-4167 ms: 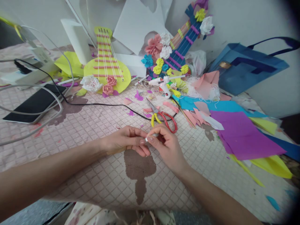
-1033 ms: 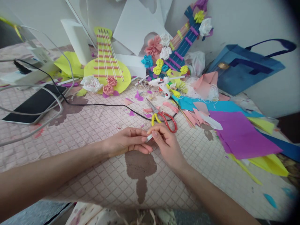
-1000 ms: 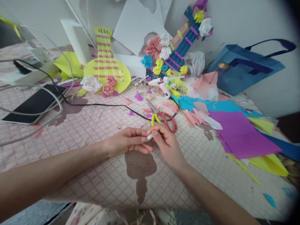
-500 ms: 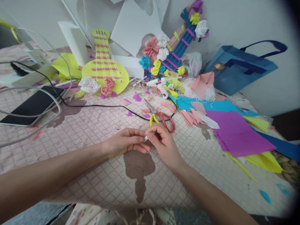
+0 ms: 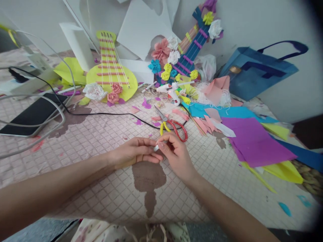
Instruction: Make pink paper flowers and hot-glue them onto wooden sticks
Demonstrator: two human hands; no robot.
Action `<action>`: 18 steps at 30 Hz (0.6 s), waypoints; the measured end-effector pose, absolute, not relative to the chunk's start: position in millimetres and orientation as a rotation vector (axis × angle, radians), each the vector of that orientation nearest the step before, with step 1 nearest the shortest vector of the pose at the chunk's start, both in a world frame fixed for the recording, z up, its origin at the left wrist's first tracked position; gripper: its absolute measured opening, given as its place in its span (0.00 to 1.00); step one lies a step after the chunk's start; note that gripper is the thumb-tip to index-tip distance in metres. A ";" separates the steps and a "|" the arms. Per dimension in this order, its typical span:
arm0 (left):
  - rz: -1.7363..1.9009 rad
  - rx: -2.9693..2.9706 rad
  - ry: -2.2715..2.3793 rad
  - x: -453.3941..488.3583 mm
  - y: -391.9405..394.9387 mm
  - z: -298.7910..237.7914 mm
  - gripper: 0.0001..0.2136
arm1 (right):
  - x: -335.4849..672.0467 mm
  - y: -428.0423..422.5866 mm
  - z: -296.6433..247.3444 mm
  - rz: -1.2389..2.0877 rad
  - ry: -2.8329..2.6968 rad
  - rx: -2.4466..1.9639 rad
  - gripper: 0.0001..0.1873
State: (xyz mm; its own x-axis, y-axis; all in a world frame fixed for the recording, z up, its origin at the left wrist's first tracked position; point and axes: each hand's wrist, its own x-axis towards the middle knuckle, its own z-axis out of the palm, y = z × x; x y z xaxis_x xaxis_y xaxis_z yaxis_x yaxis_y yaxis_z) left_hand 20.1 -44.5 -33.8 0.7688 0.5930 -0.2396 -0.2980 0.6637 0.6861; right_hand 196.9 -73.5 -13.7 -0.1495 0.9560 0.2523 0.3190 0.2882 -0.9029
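A small whitish piece [image 5: 156,147], maybe paper, is pinched between my two hands; its exact kind is too small to make out. My left hand [image 5: 140,150] grips it from the left with fingertips together. On the other side, my right hand [image 5: 174,149] holds it between thumb and index finger. Scissors with red and yellow handles [image 5: 178,129] lie open just beyond my right hand. Farther back rests a white glue gun [image 5: 173,94]. Under my hands, the quilted cloth [image 5: 108,188] has a brown stain [image 5: 149,178].
A yellow paper guitar [image 5: 111,75] and a blue flower-covered one [image 5: 194,50] lean at the back. Purple paper [image 5: 257,141] and other coloured sheets lie right, near a blue bag [image 5: 257,75]. A black cable [image 5: 106,114] crosses the cloth; a tablet-like device [image 5: 32,116] lies left.
The view has shifted slightly. Both hands stay together around the small whitish piece, of which a little more shows now. Nothing else has visibly moved.
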 end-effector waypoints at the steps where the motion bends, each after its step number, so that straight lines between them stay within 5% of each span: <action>1: 0.524 0.672 0.471 20.0 -44.1 -33.2 0.10 | 197.3 -73.4 -14.4 0.885 -1.656 -1.183 0.07; 18: 0.572 0.660 0.487 20.8 -45.9 -39.3 0.07 | 193.1 -77.0 -14.4 0.821 -1.662 -1.163 0.04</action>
